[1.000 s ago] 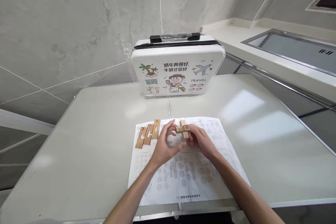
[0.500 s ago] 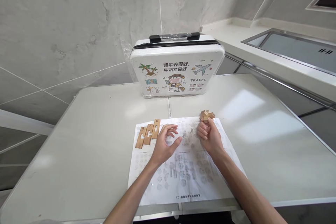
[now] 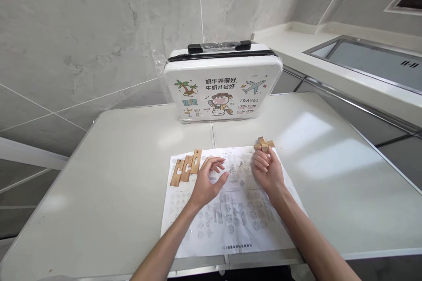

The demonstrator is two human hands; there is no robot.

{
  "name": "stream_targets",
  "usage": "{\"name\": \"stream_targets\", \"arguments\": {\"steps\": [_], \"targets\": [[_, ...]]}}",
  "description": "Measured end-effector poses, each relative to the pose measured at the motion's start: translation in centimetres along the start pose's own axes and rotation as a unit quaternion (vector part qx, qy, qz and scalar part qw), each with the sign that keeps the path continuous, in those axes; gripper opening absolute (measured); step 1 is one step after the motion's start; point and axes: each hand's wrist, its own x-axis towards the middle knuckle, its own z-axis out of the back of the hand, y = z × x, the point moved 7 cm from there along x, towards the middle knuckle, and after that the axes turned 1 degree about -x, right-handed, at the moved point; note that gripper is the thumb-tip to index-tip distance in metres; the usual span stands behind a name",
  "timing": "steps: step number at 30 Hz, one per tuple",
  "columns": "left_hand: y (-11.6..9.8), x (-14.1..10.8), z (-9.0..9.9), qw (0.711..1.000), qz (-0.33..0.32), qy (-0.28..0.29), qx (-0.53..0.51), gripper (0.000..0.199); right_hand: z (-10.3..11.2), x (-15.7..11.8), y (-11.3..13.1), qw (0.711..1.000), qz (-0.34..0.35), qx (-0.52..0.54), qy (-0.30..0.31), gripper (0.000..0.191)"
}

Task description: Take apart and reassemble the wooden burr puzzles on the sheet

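Table [image 3: 99, 193]: printed diagram sheet [image 3: 198, 246] along near edge.
Wooden burr [image 3: 264, 148]: seemingly assembled; right hand [image 3: 268, 173] pinches it by the sheet's far-right corner.
Numbered wooden slats [image 3: 185, 175]: three, lying unjoined, sheet's far-left corner.
Left hand [image 3: 206, 184]: loosely curled, nothing held.

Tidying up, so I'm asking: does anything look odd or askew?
Nothing looks spilled. The printed sheet seems upside down in this view, its heading along the near edge; on it, three flat wooden pieces lie slanted in a stepped row.
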Motion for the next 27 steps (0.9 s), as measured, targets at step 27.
{"name": "stream_targets", "arguments": {"steps": [27], "targets": [[-2.0, 0.1, 1.5, 0.978, -0.066, 0.022, 0.197, 0.014, -2.9, -2.0, -4.0, 0.866, 0.062, -0.492, 0.069, 0.037]]}}
